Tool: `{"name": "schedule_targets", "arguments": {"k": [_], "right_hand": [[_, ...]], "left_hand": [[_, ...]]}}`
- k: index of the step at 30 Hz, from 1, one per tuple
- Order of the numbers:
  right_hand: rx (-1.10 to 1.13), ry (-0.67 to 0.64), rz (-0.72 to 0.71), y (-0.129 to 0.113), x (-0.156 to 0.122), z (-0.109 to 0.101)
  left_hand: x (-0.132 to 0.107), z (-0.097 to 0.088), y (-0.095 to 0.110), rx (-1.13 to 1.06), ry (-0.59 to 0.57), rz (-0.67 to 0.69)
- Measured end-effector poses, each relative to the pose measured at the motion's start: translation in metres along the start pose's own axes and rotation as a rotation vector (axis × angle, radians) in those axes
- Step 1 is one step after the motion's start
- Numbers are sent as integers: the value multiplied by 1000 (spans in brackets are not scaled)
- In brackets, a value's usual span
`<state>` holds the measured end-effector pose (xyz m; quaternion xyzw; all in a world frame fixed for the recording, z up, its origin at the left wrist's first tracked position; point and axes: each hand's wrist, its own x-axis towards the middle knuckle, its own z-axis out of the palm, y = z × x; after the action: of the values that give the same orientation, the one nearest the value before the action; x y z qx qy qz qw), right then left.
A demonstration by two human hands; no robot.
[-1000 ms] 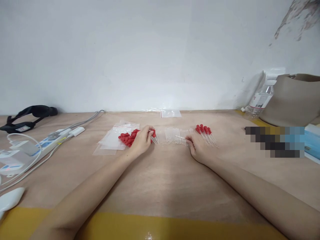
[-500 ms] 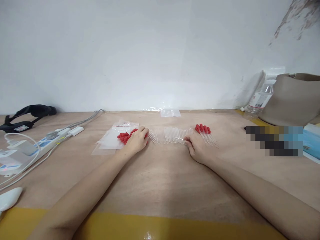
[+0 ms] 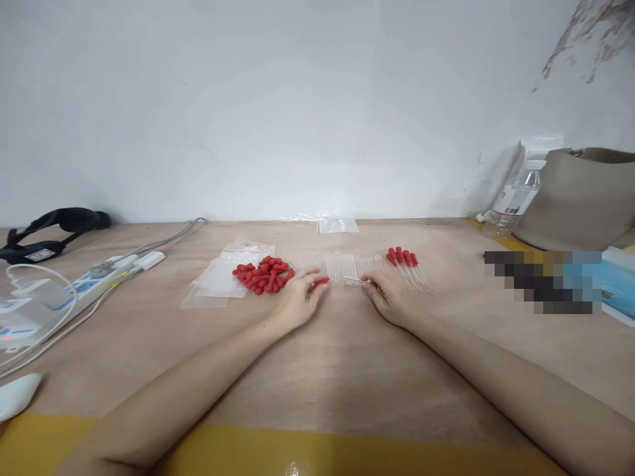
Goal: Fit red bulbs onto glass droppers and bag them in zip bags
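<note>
My left hand pinches a red rubber dropper bulb, held just right of the pile of red bulbs. Opposite it, my right hand is closed on a clear glass dropper tube, whose free end points left toward the bulb. A gap separates bulb and tube. Behind both hands lies a row of clear tubes, partly hidden by my left fingers. Several droppers fitted with red bulbs rest beyond my right hand.
Clear plastic bags lie under and left of the bulb pile, and another small bag is by the wall. A power strip with cables sits at left. On the right stand a plastic bottle and a grey-beige container.
My left hand has moved right, away from the pile, carrying a red bulb toward the tube. My right hand stays almost in place, still holding the glass tube.
</note>
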<state>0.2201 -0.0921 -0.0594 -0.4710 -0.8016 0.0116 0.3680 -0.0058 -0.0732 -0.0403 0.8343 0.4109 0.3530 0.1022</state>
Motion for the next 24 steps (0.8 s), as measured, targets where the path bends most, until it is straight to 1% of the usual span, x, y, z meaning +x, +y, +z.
{"name": "schedule_targets", "arguments": {"k": [1, 3, 8, 14, 18, 21, 24], "right_hand": [[7, -5, -4, -2, -1, -1], [2, -16, -15, -8, -2, -2], [-45, -34, -42, -17, -5, -2], [-34, -46, -73, -11, -6, 5], [9, -79, -95, -12, -7, 4], [24, -135, -103, -15, -6, -3], [-16, -205, -103, -19, -4, -15]], "left_hand": [[-3, 5, 4, -46, -47, 3], [-7, 11, 8, -111, -88, -1], [-7, 13, 5, -198, -59, -46], [-6, 14, 6, -217, -48, -48], [-7, 13, 5, -233, -60, -62], [-8, 12, 6, -223, -70, -28], [-9, 10, 7, -202, -105, 65]]}}
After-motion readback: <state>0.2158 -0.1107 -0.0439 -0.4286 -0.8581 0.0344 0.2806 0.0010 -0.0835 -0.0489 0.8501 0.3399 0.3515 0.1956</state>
